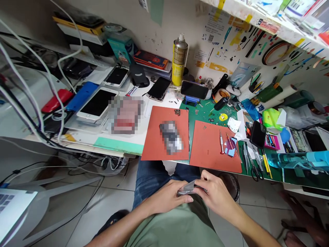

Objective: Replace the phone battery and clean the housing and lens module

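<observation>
Over my lap, both hands hold a small greyish, see-through piece that looks like a plastic film or pouch. My left hand closes on its left end, with the thumb along the lower side. At the other end, my right hand pinches it between thumb and fingers. Whether anything lies inside the piece I cannot tell. Ahead of my hands, a blurred-out, phone-shaped thing lies on the left orange mat. The right orange mat bears a red-handled screwdriver and other fine tools.
Several phones, including a white one, lie at the left. A yellow spray can stands by the wall. Pliers, scissors and a blue bottle lie at the right edge. White cables hang at the left.
</observation>
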Tool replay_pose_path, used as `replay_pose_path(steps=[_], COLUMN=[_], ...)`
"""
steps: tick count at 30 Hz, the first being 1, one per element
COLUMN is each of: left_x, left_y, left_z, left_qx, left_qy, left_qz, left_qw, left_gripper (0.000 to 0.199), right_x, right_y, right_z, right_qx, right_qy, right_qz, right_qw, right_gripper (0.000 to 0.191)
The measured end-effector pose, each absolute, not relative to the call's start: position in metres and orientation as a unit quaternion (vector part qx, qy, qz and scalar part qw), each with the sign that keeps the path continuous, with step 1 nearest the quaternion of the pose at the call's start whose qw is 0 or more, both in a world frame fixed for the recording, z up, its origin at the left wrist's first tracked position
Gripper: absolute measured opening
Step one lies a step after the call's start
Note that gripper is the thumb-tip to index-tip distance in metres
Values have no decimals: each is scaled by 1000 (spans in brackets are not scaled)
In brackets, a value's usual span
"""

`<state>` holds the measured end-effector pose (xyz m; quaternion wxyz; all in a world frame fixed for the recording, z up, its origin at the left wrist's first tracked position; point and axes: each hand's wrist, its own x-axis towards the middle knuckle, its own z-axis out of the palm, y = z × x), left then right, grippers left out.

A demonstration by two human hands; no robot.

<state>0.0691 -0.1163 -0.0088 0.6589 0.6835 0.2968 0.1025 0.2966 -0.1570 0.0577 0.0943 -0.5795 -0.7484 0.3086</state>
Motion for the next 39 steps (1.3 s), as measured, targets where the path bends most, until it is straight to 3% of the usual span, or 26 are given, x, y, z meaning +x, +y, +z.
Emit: replay_pose_path(steps=[10, 14, 21, 26, 33, 39], left_x=[52, 46, 26, 15, 34, 46], left_y=[-103, -98, -98, -102, -114, -114], left_z=[8, 5, -5, -2, 17, 22], left_qx=[665, 628, 547, 491, 360, 332], left_qy=[333, 342, 288, 394, 488, 494], left_qz=[8, -20, -49, 60, 239, 288], left_qw=[668, 699, 784, 775, 759, 750], left_gripper=[51, 57, 67, 63, 62, 61], right_x=[308, 325, 348, 363, 371, 328], right_y=[-149, -148, -138, -90, -8, -28], right_z=[71, 76, 78, 66, 45, 64], right_qx=[-533, -541, -655, -679, -669, -655], right_qy=[-723, -718, -508, -496, -564, -581], right_qz=[387, 388, 490, 452, 409, 393], right_qw=[207, 205, 270, 299, 259, 281], right_gripper=[22, 25, 40, 53, 48, 49])
